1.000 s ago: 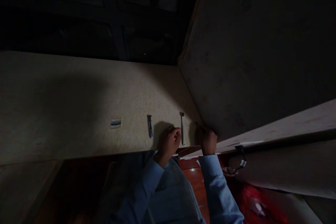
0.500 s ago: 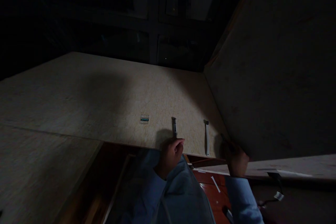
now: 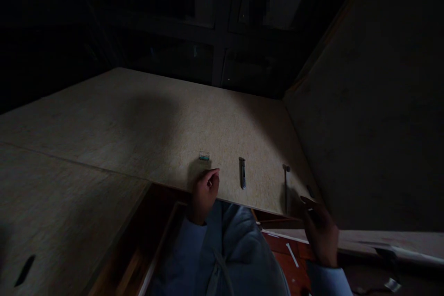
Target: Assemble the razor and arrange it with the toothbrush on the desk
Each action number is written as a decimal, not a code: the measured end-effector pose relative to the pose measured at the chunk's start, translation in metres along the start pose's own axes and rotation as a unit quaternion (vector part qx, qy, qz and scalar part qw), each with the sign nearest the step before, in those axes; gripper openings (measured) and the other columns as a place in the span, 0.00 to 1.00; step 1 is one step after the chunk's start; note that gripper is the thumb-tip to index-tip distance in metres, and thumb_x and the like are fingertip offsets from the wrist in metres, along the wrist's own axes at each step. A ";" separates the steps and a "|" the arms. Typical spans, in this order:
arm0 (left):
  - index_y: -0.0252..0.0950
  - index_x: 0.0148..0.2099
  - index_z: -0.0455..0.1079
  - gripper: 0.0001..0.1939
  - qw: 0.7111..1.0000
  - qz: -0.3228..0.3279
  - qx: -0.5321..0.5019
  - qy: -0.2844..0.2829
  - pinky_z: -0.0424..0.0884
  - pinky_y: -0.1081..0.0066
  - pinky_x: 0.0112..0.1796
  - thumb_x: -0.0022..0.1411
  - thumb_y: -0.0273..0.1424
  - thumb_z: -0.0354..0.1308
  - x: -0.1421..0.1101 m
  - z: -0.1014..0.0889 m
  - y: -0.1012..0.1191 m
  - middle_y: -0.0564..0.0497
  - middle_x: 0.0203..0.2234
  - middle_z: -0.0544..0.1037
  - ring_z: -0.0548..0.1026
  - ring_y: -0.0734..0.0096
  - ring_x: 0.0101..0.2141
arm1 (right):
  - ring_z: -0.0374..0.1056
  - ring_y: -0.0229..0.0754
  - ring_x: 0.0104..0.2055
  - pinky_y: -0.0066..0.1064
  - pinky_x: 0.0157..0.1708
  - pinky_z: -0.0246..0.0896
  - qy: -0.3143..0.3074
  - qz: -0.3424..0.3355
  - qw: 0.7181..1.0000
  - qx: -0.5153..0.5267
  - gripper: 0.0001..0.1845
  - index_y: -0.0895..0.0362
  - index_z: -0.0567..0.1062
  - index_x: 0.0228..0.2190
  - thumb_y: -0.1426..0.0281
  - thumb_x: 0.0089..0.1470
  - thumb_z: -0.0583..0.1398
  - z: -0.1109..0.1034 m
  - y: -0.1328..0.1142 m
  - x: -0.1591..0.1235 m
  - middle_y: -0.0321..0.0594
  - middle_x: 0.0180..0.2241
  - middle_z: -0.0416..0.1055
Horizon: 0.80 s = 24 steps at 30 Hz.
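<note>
I work in dim light over the counter (image 3: pixel 222 120), its middle faintly lit and a broad, soft shadow (image 3: pixel 149 115) across it. My left hand (image 3: pixel 204 196) and right hand (image 3: pixel 322 231) cast shadows leftward, so the light seems to come from behind my right. The window (image 3: pixel 218 32) is nearly black, the wall (image 3: pixel 374 125) murky; fine detail sinks into darkness.

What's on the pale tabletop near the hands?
A small clear case with a teal strip, a slim dark tool, a pale stick with a dark head and a small dark item by the wall. Whatever the left hand and right hand cover cannot be seen.
</note>
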<state>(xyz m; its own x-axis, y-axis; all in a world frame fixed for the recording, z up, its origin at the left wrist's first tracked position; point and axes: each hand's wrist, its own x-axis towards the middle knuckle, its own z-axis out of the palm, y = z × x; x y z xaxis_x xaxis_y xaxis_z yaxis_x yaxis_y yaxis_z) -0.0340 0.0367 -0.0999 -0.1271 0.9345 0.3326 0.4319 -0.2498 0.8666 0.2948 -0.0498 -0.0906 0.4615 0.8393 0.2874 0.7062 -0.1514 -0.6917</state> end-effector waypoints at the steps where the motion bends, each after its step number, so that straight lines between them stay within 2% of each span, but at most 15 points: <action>1: 0.35 0.45 0.77 0.12 1.000 0.001 0.016 0.021 0.76 0.68 0.38 0.67 0.31 0.53 0.004 -0.006 -0.006 0.45 0.37 0.83 0.80 0.66 0.36 | 0.76 0.51 0.36 0.37 0.33 0.69 -0.010 -0.020 0.999 0.024 0.30 0.58 0.82 0.38 0.45 0.53 0.58 0.002 -0.009 -0.002 0.51 0.38 0.81; 4: 0.36 0.46 0.76 0.11 0.994 0.016 0.085 0.071 0.76 0.60 0.45 0.65 0.31 0.56 0.016 -0.021 -0.022 0.45 0.38 0.82 0.79 0.61 0.40 | 0.76 0.49 0.35 0.35 0.32 0.69 -0.063 -0.055 0.994 0.075 0.23 0.57 0.82 0.37 0.51 0.56 0.60 0.012 -0.037 -0.006 0.49 0.37 0.80; 6: 0.36 0.50 0.75 0.14 0.987 0.029 0.133 0.081 0.74 0.54 0.50 0.62 0.31 0.60 0.026 -0.026 -0.032 0.43 0.42 0.81 0.78 0.55 0.46 | 0.75 0.48 0.36 0.35 0.33 0.70 -0.087 -0.064 0.989 0.103 0.20 0.57 0.82 0.38 0.54 0.58 0.61 0.021 -0.056 -0.005 0.48 0.38 0.80; 9: 0.36 0.58 0.70 0.25 0.979 0.053 0.188 0.052 0.70 0.50 0.56 0.58 0.32 0.64 0.042 -0.027 -0.044 0.39 0.52 0.78 0.73 0.49 0.54 | 0.75 0.46 0.35 0.34 0.33 0.70 -0.130 -0.069 0.979 0.139 0.18 0.56 0.82 0.40 0.56 0.59 0.61 0.043 -0.080 0.000 0.47 0.39 0.79; 12: 0.35 0.62 0.65 0.34 0.972 0.074 0.221 0.000 0.66 0.47 0.59 0.55 0.32 0.68 0.057 -0.025 -0.053 0.37 0.56 0.75 0.71 0.46 0.58 | 0.73 0.44 0.32 0.35 0.32 0.70 -0.163 -0.089 0.972 0.143 0.21 0.57 0.79 0.47 0.56 0.60 0.60 0.071 -0.096 0.009 0.46 0.38 0.78; 15: 0.35 0.63 0.65 0.36 0.966 0.061 0.247 -0.036 0.65 0.45 0.58 0.53 0.34 0.70 0.067 -0.024 -0.059 0.36 0.56 0.76 0.71 0.43 0.58 | 0.74 0.47 0.36 0.38 0.35 0.70 -0.163 -0.097 0.977 0.099 0.26 0.60 0.76 0.52 0.55 0.60 0.59 0.099 -0.105 0.017 0.49 0.40 0.77; 18: 0.38 0.60 0.68 0.32 0.968 0.065 0.239 -0.045 0.67 0.46 0.57 0.54 0.35 0.71 0.071 -0.026 -0.062 0.39 0.54 0.78 0.73 0.45 0.56 | 0.75 0.51 0.40 0.39 0.37 0.69 -0.165 -0.096 0.982 0.002 0.29 0.59 0.74 0.54 0.54 0.59 0.60 0.119 -0.112 0.020 0.53 0.45 0.77; 21: 0.39 0.58 0.70 0.30 0.975 0.074 0.209 -0.032 0.70 0.48 0.56 0.53 0.35 0.72 0.070 -0.028 -0.062 0.42 0.51 0.80 0.76 0.49 0.53 | 0.75 0.51 0.39 0.36 0.33 0.66 -0.170 -0.096 0.977 -0.083 0.28 0.55 0.74 0.56 0.53 0.59 0.59 0.126 -0.115 0.019 0.51 0.47 0.77; 24: 0.39 0.59 0.70 0.34 0.981 0.067 0.180 -0.018 0.73 0.48 0.54 0.51 0.35 0.73 0.067 -0.028 -0.059 0.42 0.48 0.81 0.78 0.49 0.49 | 0.76 0.51 0.40 0.35 0.34 0.65 -0.156 -0.098 0.979 -0.086 0.27 0.54 0.75 0.55 0.52 0.61 0.57 0.127 -0.113 0.016 0.49 0.47 0.78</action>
<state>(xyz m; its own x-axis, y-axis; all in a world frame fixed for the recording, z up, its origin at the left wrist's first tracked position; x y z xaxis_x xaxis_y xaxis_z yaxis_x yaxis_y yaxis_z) -0.0932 0.1073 -0.1187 -0.0184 0.9094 0.4156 0.7308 -0.2714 0.6263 0.1548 0.0469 -0.0920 0.1406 0.9756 0.1687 0.8568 -0.0345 -0.5146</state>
